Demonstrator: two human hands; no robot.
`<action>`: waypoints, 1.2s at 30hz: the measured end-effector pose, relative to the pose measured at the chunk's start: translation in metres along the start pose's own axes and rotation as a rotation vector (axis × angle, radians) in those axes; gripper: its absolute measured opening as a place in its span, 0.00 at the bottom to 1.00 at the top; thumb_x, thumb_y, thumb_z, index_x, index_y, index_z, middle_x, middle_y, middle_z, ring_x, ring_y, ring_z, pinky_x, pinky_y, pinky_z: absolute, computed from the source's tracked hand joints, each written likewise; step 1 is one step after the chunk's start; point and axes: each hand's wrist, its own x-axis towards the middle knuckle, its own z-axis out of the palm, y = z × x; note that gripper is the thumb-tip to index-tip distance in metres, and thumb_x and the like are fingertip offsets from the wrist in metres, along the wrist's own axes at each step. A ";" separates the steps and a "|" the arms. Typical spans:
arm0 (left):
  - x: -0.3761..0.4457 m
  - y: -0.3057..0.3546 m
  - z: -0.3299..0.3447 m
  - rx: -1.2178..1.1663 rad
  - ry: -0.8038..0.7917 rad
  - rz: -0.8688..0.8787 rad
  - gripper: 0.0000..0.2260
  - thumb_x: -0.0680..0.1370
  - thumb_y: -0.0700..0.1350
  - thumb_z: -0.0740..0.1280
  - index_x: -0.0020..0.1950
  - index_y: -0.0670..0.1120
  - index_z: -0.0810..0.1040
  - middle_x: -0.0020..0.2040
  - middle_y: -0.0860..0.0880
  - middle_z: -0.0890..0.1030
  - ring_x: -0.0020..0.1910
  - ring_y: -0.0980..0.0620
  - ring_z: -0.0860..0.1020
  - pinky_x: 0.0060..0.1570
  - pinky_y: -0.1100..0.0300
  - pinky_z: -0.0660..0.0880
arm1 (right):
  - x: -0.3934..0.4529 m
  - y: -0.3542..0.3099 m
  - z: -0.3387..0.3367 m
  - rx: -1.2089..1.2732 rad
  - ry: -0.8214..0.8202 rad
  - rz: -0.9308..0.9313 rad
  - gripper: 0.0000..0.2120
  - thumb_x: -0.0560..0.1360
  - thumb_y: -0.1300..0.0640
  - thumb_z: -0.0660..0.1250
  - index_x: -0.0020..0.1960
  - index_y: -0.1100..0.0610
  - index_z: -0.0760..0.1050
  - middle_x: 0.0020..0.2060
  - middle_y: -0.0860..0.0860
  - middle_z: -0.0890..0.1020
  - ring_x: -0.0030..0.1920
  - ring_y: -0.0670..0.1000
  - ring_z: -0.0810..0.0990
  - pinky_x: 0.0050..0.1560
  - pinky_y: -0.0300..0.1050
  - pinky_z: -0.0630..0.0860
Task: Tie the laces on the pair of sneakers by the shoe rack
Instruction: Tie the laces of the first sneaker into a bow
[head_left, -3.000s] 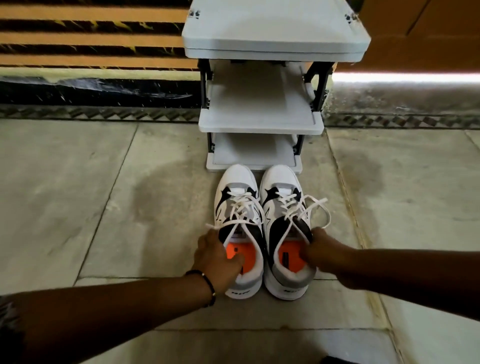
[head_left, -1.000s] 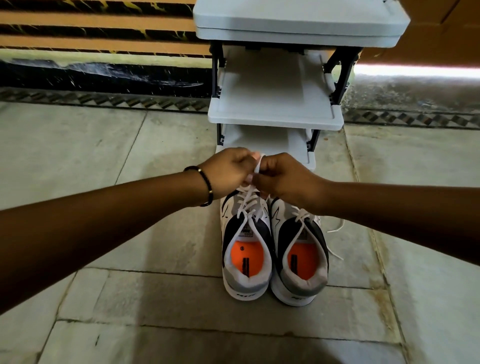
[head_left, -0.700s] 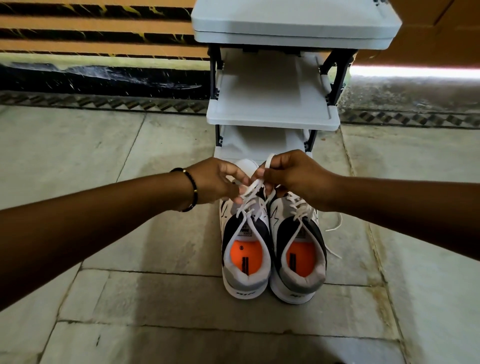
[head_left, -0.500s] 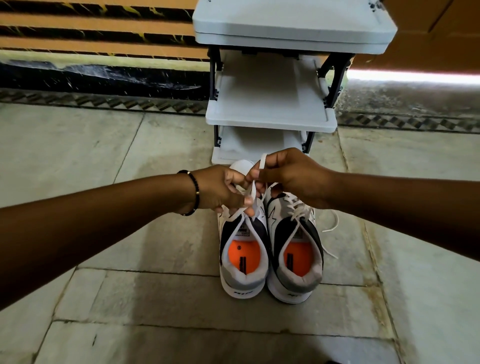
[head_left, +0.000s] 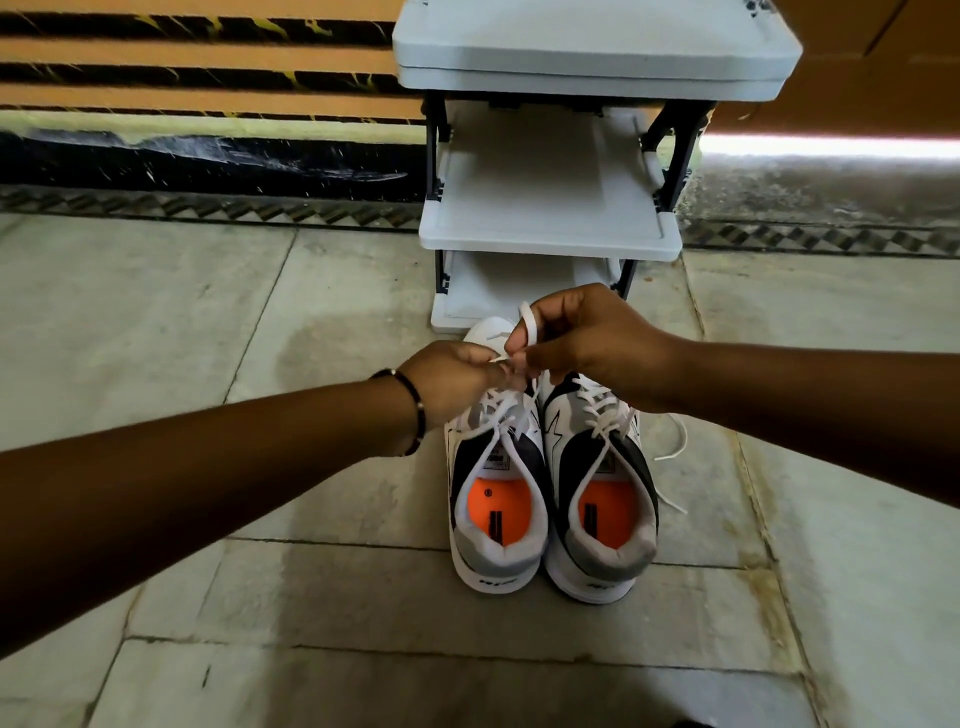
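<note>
Two white, black and grey sneakers with orange insoles stand side by side on the floor, toes toward the shoe rack. Above the toe of the left sneaker, my left hand pinches one white lace end. My right hand pinches a loop of the same shoe's lace, held upright. Both hands touch each other over the laces. The right sneaker has loose laces trailing onto the floor at its right side.
The grey plastic shoe rack has three empty shelves and stands against a wall with a dark skirting. Pale stone floor tiles spread to the left, right and in front of the sneakers.
Three seconds ago my hands were at the shoes' heels. Since then they took up the left sneaker's laces; over the last second the right hand formed and raised a loop.
</note>
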 end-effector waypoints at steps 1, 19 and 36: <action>-0.001 0.002 -0.002 -0.068 -0.019 -0.054 0.07 0.76 0.40 0.61 0.48 0.46 0.79 0.37 0.52 0.74 0.34 0.56 0.70 0.24 0.73 0.65 | 0.001 0.001 -0.001 -0.004 0.010 -0.007 0.05 0.69 0.71 0.68 0.42 0.64 0.80 0.31 0.51 0.83 0.34 0.49 0.79 0.30 0.36 0.74; 0.002 -0.009 -0.014 -0.537 0.114 -0.121 0.08 0.78 0.48 0.60 0.40 0.52 0.72 0.36 0.58 0.82 0.37 0.63 0.81 0.38 0.60 0.65 | -0.002 0.002 -0.009 -0.329 0.280 0.104 0.13 0.71 0.58 0.70 0.37 0.69 0.75 0.27 0.57 0.77 0.24 0.48 0.71 0.22 0.35 0.67; 0.010 -0.066 -0.012 0.955 0.001 0.349 0.25 0.77 0.40 0.60 0.73 0.50 0.59 0.73 0.46 0.65 0.70 0.44 0.64 0.68 0.49 0.65 | -0.020 0.023 0.010 -1.110 -0.033 -0.081 0.17 0.72 0.45 0.66 0.57 0.51 0.75 0.56 0.51 0.78 0.59 0.54 0.73 0.58 0.52 0.69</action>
